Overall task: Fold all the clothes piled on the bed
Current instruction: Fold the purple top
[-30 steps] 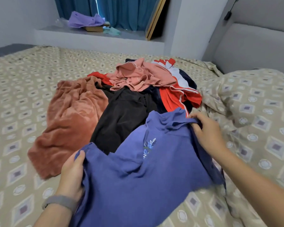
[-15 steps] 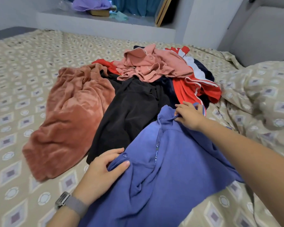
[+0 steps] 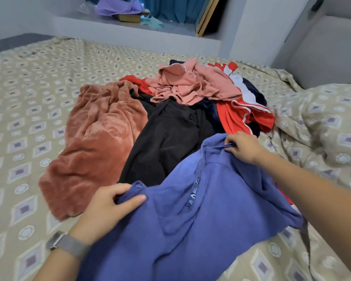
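Note:
A blue shirt with a small chest print lies spread toward me over the pile's near side. My left hand grips a bunched edge of it at the left. My right hand pinches its far edge near the collar. Behind it lie a black garment, a fuzzy rust-coloured garment, a pink polo shirt and a red, white and navy garment, all crumpled on the patterned bed sheet.
A pillow or duvet in the same beige pattern bulges at the right. Beyond the bed a white ledge carries a purple cloth and a box under blue curtains. A grey headboard panel stands at the far right.
My left hand has shifted from the shirt's lower left edge to a bunched fold further up. My right hand has moved in along the far edge toward the collar.

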Demonstrator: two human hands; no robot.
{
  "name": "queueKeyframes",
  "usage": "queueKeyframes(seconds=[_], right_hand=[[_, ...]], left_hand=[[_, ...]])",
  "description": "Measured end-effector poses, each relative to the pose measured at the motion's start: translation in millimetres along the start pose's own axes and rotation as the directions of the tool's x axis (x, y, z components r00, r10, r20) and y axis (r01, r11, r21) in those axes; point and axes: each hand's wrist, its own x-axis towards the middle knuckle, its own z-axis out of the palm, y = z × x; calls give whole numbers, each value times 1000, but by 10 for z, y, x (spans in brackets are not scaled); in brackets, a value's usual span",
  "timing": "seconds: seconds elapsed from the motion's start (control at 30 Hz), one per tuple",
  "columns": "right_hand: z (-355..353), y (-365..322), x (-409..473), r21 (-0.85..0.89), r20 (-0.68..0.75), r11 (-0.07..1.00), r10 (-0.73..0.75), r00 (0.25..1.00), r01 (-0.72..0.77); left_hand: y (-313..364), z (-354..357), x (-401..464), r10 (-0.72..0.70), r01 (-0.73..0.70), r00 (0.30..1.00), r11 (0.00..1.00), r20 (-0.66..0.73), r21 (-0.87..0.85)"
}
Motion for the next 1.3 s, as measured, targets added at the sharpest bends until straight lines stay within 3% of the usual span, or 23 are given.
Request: queueKeyframes(seconds=[0.07,0.13,0.23,0.37,0.5,0.6,0.67,0.77,0.9,1.03,1.17,1.3], right_hand=[[-84,95,-83,155,-61,987,-37,997,46],[-203,153,-230,251,2,968,-24,1000,23],[-377,207,-515,322,199,942,27,980,-92],[-644,314,-965,549,187,830,-6,982,-99],[-1032,314,-1511,545,273,829,-36,961,-124],[-1375,309,-1941,583,329,785,5,944,-208],[-1666,269,-2206,581,249,789,62,966,-200],[-2087,178,-2581,516,140,851,31,990,-100],[-2475,66,-3122,367,157,928,15,987,-72],[-2631,52,-3540,585,227,801,-13,974,-126],[-2743,-7,-3821,724,233,652,79,969,-227],[-2653,24,-3779,610,204,757,135,970,-234]], left_hand=[[63,-108,-46,-88,63,984,985,-152,-160],[93,-206,-115,-193,129,952,956,-238,-263],[108,-380,-248,-263,186,938,931,-226,-315],[187,-650,-446,-300,190,928,892,-222,-410],[447,-801,-635,-286,158,932,874,-223,-459],[877,-825,-773,-302,144,945,735,-129,-663],[1203,-840,-906,-291,137,953,665,-86,-734],[1640,-884,-1162,-210,64,971,681,-111,-730],[2069,-1073,-1619,-88,-54,983,691,-159,-721],[2224,-1242,-1926,-35,-103,983,701,-179,-705],[2265,-1318,-2062,-42,-79,987,716,-156,-693],[1996,-1201,-1918,-152,36,977,811,-151,-584]])
